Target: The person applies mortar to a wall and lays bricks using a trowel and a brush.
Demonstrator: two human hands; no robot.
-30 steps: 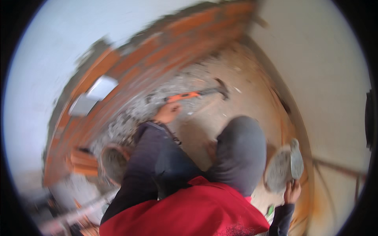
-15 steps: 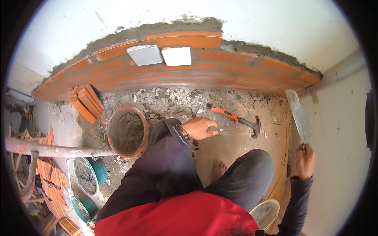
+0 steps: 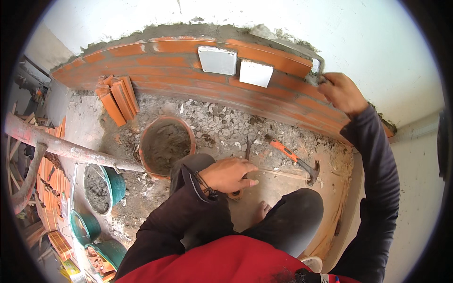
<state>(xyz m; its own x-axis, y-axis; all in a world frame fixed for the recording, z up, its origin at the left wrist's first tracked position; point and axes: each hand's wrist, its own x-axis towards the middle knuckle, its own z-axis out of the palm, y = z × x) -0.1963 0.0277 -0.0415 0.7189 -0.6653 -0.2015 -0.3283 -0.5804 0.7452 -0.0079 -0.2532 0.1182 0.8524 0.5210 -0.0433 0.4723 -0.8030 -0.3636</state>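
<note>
My right hand (image 3: 339,92) grips a metal trowel, its blade (image 3: 283,40) against the grey mortar (image 3: 160,31) along the top of the orange brick wall (image 3: 160,61). Two white square pieces (image 3: 217,60) sit on the brick face, left of that hand. My left hand (image 3: 226,175) hangs over my knee, fingers loosely curved and apart. Just beyond it a claw hammer (image 3: 292,155) with an orange handle lies on the dusty, rubble-strewn floor. A rubber bucket of mortar (image 3: 166,148) stands left of my left hand.
Loose bricks (image 3: 115,99) lean by the wall's left part. Green buckets (image 3: 115,184) stand at lower left. A stained pole (image 3: 71,151) reaches in from the left, over more stacked bricks (image 3: 47,179). A white side wall (image 3: 401,198) bounds the right.
My right hand has carried the trowel up from low on the right to the wall's top. My left hand moved off from the hammer's handle toward my knee. The view has swung round.
</note>
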